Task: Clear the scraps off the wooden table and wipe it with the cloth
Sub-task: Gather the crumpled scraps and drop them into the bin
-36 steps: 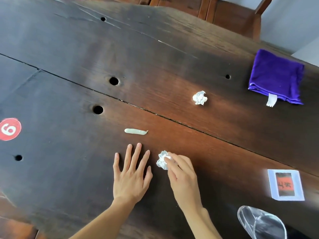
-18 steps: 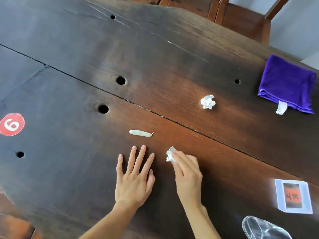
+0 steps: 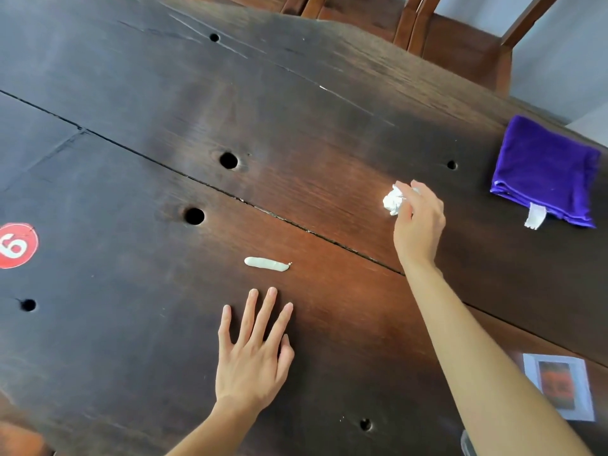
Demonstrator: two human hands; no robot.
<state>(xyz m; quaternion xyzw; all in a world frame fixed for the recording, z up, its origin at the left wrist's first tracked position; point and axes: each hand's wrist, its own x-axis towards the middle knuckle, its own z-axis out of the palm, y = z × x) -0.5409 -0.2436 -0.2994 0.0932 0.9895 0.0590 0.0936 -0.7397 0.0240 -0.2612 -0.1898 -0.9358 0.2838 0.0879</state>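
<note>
Worktop [image 3: 131, 340]: a dark wooden surface filling almost the whole view, with round holes and a long seam running from upper left to lower right.
Chairs [image 3: 460, 44]: brown wooden frames beyond the far edge, at the top right.
Right arm: bare, reaching from the lower right corner across the seam, passing beside the card.
Purple cloth [image 3: 546, 172]: folded, lying flat at the far right of the worktop, a white tag hanging from its near edge; well apart from both hands.
Left hand [image 3: 251, 353]: lies palm down on the worktop, fingers straight and spread, holding nothing; its fingertips stop just short of the smear.
Right hand [image 3: 418, 222]: fingers curled, pinching a paper ball at its fingertips, to the left of the cloth.
Card [image 3: 559, 390]: white-bordered with an orange and dark print, blurred, at the lower right.
Red sticker [image 3: 14, 246]: round, with a white number, at the left edge.
Paper ball [image 3: 393, 200]: crumpled white scrap, held in the right hand over the far plank.
Smear [image 3: 266, 263]: a pale, short streak near the centre, nothing covering it.
</note>
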